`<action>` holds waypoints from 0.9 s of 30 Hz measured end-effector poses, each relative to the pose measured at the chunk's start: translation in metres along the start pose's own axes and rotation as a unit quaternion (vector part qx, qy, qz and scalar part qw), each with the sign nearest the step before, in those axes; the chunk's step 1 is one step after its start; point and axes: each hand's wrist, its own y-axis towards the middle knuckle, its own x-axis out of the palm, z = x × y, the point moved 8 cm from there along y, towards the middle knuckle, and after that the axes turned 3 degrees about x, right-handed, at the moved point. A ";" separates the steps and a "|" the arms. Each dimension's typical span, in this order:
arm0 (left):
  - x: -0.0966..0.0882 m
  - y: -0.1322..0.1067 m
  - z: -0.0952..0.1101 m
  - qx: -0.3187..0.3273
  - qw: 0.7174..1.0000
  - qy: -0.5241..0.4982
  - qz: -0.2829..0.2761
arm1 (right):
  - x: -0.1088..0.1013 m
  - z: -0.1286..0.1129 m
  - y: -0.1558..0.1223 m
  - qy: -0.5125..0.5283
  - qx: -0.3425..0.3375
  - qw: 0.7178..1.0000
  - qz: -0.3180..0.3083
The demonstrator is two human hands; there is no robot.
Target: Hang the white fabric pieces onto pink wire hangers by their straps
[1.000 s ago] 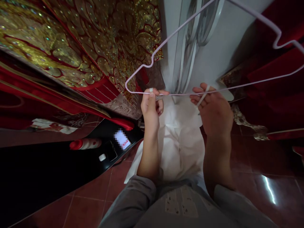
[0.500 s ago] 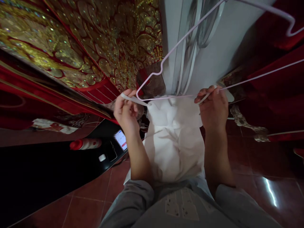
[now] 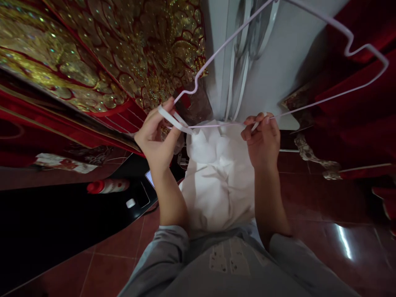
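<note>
A thin pale-pink clothes hanger point(image 3: 230, 40) slants across the upper part of the head view, its lower bar crossing above a white strapped garment point(image 3: 213, 181). My left hand point(image 3: 157, 142) is closed about the hanger's left corner. A white shoulder strap point(image 3: 173, 119) loops over its fingers and around that corner. My right hand point(image 3: 264, 142) pinches the hanger's lower bar, with the garment's other strap between its fingers. The garment hangs down in front of my body, between both forearms. Fingers partly hide the hanger's left corner.
Red clothes with gold sequins point(image 3: 123, 53) hang at left; more dark-red cloth point(image 3: 355, 119) hangs at right. Behind stands a pale panel point(image 3: 275, 78) with white hangers. A black table point(image 3: 55, 222) at left bears a red-capped bottle point(image 3: 108, 186), phones and a small white case.
My left hand has moved left and up and now grips the hanger's corner, with the strap looped around it. The hanger and my right hand have shifted left in view.
</note>
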 end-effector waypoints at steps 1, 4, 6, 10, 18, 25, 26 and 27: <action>0.006 0.005 0.006 -0.003 1.000 0.007 -0.017 | 0.000 0.000 0.000 -0.010 0.002 1.000 0.003; 0.030 0.018 0.021 -0.018 0.996 0.022 -0.080 | -0.001 0.000 0.000 -0.048 0.002 0.999 0.016; 0.044 0.027 0.026 -0.031 0.993 0.030 -0.110 | -0.001 0.001 0.001 -0.064 0.000 0.998 0.023; 0.051 0.043 0.024 -0.026 0.994 0.044 -0.101 | -0.001 0.003 0.002 -0.041 0.002 0.999 0.021; 0.032 0.000 -0.019 -0.179 0.967 -0.173 0.053 | 0.001 0.005 0.002 0.013 -0.011 1.000 -0.006; 0.077 -0.059 -0.021 -0.233 0.944 -0.225 0.059 | 0.003 0.008 0.001 0.007 -0.006 1.000 -0.003; 0.080 -0.059 -0.017 -0.217 0.950 -0.217 0.061 | 0.004 0.007 0.000 0.007 -0.005 1.000 -0.005; 0.083 -0.059 -0.014 -0.203 0.954 -0.211 0.063 | 0.004 0.007 -0.001 0.008 -0.003 1.000 -0.007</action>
